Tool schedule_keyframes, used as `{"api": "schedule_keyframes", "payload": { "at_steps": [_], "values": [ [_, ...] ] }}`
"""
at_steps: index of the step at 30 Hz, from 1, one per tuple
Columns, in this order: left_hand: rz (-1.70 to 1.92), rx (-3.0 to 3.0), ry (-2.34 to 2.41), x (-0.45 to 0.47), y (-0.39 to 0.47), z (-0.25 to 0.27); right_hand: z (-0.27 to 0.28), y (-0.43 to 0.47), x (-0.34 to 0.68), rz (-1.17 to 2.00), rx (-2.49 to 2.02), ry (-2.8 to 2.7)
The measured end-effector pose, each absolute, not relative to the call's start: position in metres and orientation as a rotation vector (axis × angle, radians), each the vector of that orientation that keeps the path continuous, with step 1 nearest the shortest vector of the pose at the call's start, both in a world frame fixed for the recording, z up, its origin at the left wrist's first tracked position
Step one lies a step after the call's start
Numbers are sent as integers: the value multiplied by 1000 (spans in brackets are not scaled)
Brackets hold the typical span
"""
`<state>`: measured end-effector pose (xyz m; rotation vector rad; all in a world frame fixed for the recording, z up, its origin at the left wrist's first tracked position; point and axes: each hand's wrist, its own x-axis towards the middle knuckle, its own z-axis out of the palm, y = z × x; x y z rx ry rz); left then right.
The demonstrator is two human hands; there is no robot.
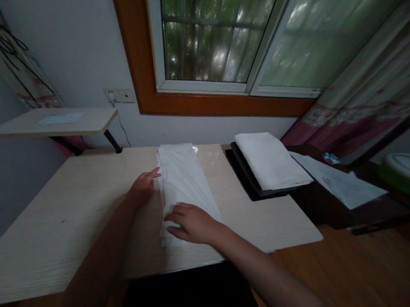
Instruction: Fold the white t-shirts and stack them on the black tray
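A white cloth [183,173], folded into a long strip, lies flat on the pale wooden table [88,194], running from the back edge towards the front. My left hand [144,186] is at the cloth's left edge, fingers stretched out and fingertips touching it. On the nearer part of the cloth rests my right hand [192,223], palm down with its fingers spread. Neither hand grips anything. Part of the cloth is hidden under the right hand.
To the right, a folded white cloth or sheet [272,160] lies on black folders [241,174]. A raised shelf [93,121] stands at the back left. Beyond the table's right edge are a paper sheet [340,179] and a green-sided object [403,177].
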<state>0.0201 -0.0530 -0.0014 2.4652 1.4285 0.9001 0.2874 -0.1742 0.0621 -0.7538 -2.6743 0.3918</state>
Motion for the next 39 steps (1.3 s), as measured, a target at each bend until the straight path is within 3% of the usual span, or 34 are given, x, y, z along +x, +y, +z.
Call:
{"api": "schedule_keyframes", "payload": {
  "at_steps": [9, 20, 33, 39],
  "values": [
    [898, 2500, 1396, 18, -49, -4, 51, -170, 262, 411, -761, -2773],
    [882, 2259, 1595, 30, -47, 15, 88, -191, 271, 360, -929, -2603],
    [1113, 1403, 1455, 68, 4, 32, 94, -188, 272, 205, -578, -2650],
    [1158, 1524, 1641, 49, -16, 30, 84, -186, 275, 269, -400, -2751]
  ]
}}
